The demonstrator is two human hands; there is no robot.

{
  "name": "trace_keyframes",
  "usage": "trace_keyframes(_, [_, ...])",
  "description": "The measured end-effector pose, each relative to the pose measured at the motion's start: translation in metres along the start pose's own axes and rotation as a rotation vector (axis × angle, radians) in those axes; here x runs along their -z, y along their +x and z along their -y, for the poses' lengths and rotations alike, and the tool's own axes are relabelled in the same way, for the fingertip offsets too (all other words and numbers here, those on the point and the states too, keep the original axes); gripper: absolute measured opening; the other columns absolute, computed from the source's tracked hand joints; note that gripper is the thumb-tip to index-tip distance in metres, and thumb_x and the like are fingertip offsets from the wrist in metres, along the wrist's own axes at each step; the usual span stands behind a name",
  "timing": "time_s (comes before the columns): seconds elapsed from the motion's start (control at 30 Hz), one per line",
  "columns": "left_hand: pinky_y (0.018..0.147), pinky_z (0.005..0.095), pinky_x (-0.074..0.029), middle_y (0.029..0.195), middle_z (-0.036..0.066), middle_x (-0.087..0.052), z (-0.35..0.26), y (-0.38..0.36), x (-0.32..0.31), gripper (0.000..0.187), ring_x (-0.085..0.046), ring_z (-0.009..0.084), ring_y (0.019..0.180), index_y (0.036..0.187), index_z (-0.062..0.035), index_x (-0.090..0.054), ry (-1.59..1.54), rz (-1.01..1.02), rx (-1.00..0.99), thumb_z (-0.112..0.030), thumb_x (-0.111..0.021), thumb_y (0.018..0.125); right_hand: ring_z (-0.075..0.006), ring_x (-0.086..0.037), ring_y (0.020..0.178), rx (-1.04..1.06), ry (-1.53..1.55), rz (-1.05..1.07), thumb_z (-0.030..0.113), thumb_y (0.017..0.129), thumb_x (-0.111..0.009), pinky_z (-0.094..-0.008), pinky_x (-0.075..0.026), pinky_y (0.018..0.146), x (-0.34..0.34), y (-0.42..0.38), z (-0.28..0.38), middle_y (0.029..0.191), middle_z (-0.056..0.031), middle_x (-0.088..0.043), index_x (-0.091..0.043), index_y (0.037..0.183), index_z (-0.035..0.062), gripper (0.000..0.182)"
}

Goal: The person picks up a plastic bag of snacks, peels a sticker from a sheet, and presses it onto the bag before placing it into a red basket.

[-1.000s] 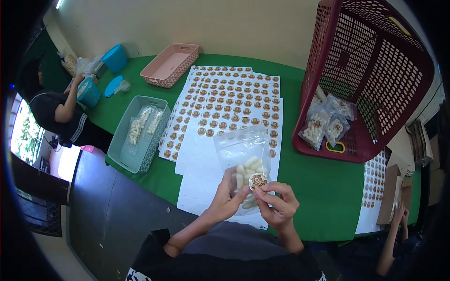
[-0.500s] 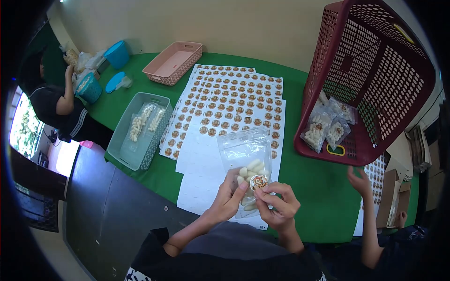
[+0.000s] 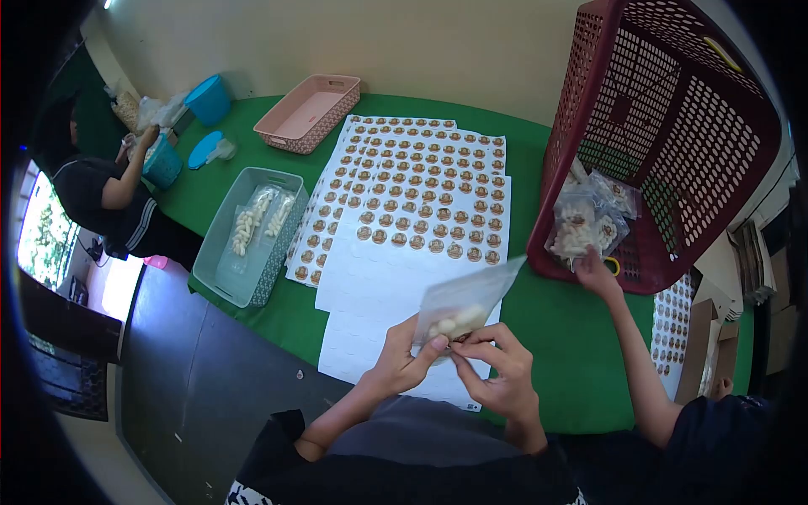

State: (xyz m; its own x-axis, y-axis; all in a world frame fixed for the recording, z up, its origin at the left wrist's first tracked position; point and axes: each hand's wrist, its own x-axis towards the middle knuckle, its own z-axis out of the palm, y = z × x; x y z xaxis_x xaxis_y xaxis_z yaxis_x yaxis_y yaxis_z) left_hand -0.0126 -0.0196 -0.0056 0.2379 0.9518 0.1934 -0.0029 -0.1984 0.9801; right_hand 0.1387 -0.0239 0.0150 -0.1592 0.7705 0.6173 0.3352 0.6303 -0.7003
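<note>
Left hand (image 3: pixel 401 357) grips the tilted bag (image 3: pixel 465 295) low, right hand (image 3: pixel 507 370) pinching a sticker (image 3: pixel 461 338) there.

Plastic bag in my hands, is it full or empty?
The bag is partly filled: pale pieces show in its lower part; none show higher up.

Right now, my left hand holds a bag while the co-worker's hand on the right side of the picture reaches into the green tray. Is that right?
Not quite: the container is wrong. In the head view, the co-worker's hand reaches into the red basket. The left hand does hold a bag.
</note>
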Motion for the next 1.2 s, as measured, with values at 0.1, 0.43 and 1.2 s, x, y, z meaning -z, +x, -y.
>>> trace_keyframes(0.1, [0.076, 0.0275, -0.041, 0.092, 0.012, -0.056, 0.003, -0.001, 0.001, 0.032, -0.051, 0.0142, 0.087, 0.108, 0.0035, -0.044, -0.032, 0.017, 0.031, -0.018, -0.043, 0.084, -0.0168, -0.052, 0.055, 0.019, -0.056, 0.186, 0.007, 0.058, -0.070, -0.0251, -0.042, 0.047, 0.006, 0.002, -0.004, 0.071, -0.0063, -0.053, -0.056, 0.069, 0.0033, 0.018])
trace_keyframes(0.43, [0.072, 0.0269, -0.042, 0.096, 0.010, -0.049, 0.014, -0.002, 0.003, 0.039, -0.050, 0.0133, 0.086, 0.106, -0.0004, -0.040, -0.034, 0.124, 0.144, -0.022, -0.055, 0.078, -0.0067, -0.053, 0.069, -0.671, 0.641, 0.233, 0.023, 0.078, -0.056, -0.0195, -0.042, 0.058, -0.004, -0.015, -0.027, 0.079, -0.0060, -0.060, -0.055, 0.094, -0.0023, 0.030])
trace_keyframes(1.2, [0.057, 0.0200, -0.043, 0.074, 0.004, -0.060, 0.006, 0.008, 0.000, 0.019, -0.054, 0.0065, 0.066, 0.087, 0.0022, -0.059, -0.213, -0.012, 0.402, -0.013, -0.060, 0.075, -0.0087, -0.031, 0.050, -0.568, 0.288, 0.216, 0.057, 0.079, -0.029, -0.0241, -0.027, 0.045, -0.003, -0.016, -0.036, 0.055, -0.0019, -0.035, -0.039, 0.065, 0.0025, 0.057])
